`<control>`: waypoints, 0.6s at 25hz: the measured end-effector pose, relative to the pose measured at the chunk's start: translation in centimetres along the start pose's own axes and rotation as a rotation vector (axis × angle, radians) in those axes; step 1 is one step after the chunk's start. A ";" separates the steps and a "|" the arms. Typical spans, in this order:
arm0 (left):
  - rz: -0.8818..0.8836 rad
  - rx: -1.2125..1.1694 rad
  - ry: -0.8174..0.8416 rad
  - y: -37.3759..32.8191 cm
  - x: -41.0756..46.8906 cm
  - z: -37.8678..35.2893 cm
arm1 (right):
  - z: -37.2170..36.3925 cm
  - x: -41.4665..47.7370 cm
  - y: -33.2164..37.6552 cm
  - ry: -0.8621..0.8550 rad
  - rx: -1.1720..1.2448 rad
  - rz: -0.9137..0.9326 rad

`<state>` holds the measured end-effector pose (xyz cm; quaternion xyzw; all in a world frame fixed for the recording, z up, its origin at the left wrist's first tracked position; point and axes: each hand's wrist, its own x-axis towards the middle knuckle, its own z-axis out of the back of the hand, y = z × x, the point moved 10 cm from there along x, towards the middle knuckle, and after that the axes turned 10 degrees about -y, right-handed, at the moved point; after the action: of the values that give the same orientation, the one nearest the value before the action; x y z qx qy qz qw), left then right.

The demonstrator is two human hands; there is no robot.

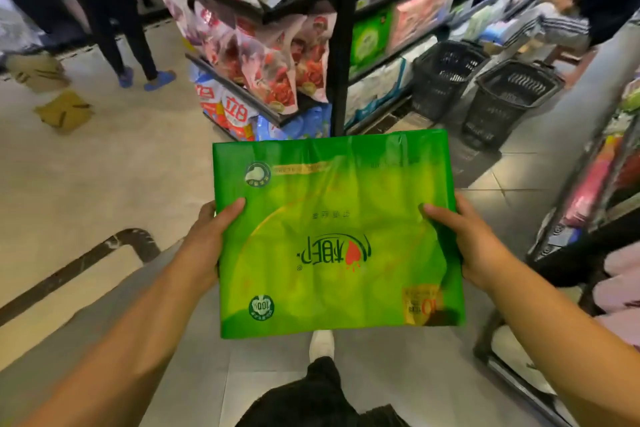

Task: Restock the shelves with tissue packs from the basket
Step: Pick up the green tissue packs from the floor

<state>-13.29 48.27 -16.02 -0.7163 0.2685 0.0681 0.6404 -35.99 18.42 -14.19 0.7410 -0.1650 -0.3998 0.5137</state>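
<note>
A large green tissue pack (pixel 332 236) is held flat in front of me at waist height, its print upside down to my view. My left hand (pixel 207 239) grips its left edge with the thumb on top. My right hand (pixel 474 246) grips its right edge the same way. Two black plastic baskets (pixel 446 76) (pixel 512 100) stand on the floor ahead to the right, beside the shelves (pixel 398 52) that carry green, pink and white packs. What lies inside the baskets cannot be made out.
A black shelf post (pixel 341 45) marks the end of the aisle, with hanging bags on the end rack (pixel 263 55). One person stands far left (pixel 114 10), another at the far right (pixel 588 0). Cardboard pieces (pixel 62 111) lie on the floor. More shelving lines the right side (pixel 595 191).
</note>
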 end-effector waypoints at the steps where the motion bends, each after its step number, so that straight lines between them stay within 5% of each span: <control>1: 0.001 0.012 0.045 -0.8 2.5 -3.4 | 1.4 1.9 1.7 -0.042 0.025 0.006; 8: -0.050 0.078 0.406 -7.8 13.0 -25.7 | 10.5 11.9 11.8 -0.277 0.105 0.143; 15: -0.171 0.150 0.444 -10.3 23.8 -44.0 | 19.9 26.2 21.3 -0.395 0.138 0.309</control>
<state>0.83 -0.43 -9.98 -0.6843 0.3454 -0.1654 0.6206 -31.17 -20.17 -9.28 0.6478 -0.4005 -0.4413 0.4746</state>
